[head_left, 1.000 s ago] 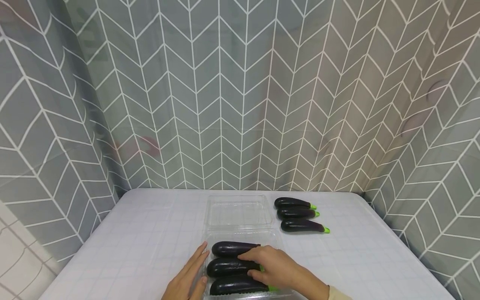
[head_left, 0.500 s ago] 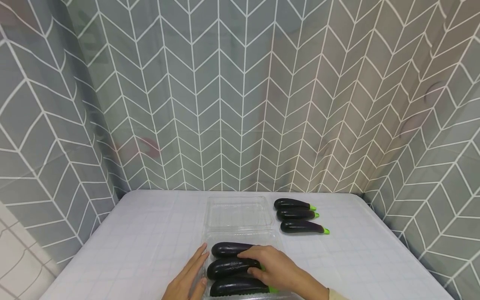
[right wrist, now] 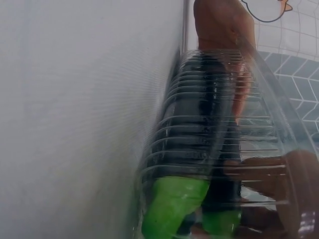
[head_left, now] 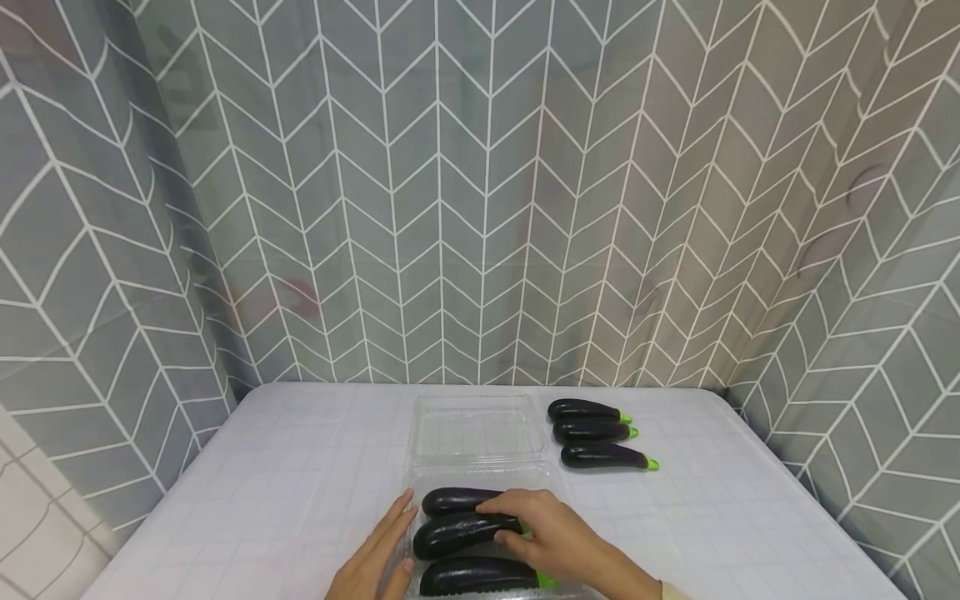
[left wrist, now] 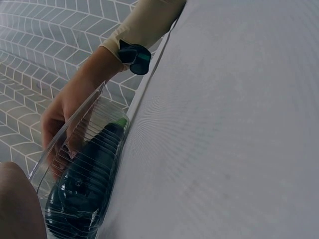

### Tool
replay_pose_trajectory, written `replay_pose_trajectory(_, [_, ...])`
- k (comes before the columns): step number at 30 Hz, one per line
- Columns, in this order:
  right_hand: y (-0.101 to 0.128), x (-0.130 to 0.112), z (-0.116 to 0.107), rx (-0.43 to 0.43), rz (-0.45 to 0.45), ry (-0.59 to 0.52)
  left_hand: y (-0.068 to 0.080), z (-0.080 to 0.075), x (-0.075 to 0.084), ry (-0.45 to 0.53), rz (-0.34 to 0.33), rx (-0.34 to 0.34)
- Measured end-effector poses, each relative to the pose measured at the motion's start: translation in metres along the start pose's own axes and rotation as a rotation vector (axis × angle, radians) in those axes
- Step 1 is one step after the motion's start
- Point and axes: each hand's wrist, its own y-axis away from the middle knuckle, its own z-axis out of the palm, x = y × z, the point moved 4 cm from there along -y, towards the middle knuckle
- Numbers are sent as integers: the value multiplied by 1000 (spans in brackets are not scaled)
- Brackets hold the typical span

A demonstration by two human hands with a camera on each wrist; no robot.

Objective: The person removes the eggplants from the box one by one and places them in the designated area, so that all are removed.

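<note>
Table: white gridded cloth (head_left: 300, 467); grey chevron curtain (head_left: 480, 192) hangs behind and at both sides.
Tray: clear clamshell (head_left: 480, 477) near the front edge, lid (head_left: 477, 425) lying open behind it; three aubergines (head_left: 459, 533) inside, side by side.
Spare: three more aubergines (head_left: 596, 431) on the cloth, right of the lid.
Right wrist view only: green stems (right wrist: 172, 204) against the ribbed wall.
Left wrist view only: dark wristband (left wrist: 134, 59) on the other arm.
Right hand (head_left: 551, 533): fingers curled on the middle aubergine.
Left hand (head_left: 375, 554): fingers straight, together, flat along the tray's left wall.
</note>
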Motion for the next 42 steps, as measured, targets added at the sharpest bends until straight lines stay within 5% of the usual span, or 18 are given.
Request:
replay_pose_trajectory(11, [0, -5, -9, 36, 11, 7, 1, 1, 0, 81, -53, 7])
replay_pose_trajectory(23, [3, -3, -22, 80, 18, 6, 1, 1, -1, 80, -22, 52])
replay_pose_trajectory(33, [8, -1, -35, 136, -29, 83, -1, -1, 1, 109, -115, -28])
replay_pose_trajectory(42, [12, -1, -45, 168, 1, 115, -3, -1, 1, 109, -122, -94])
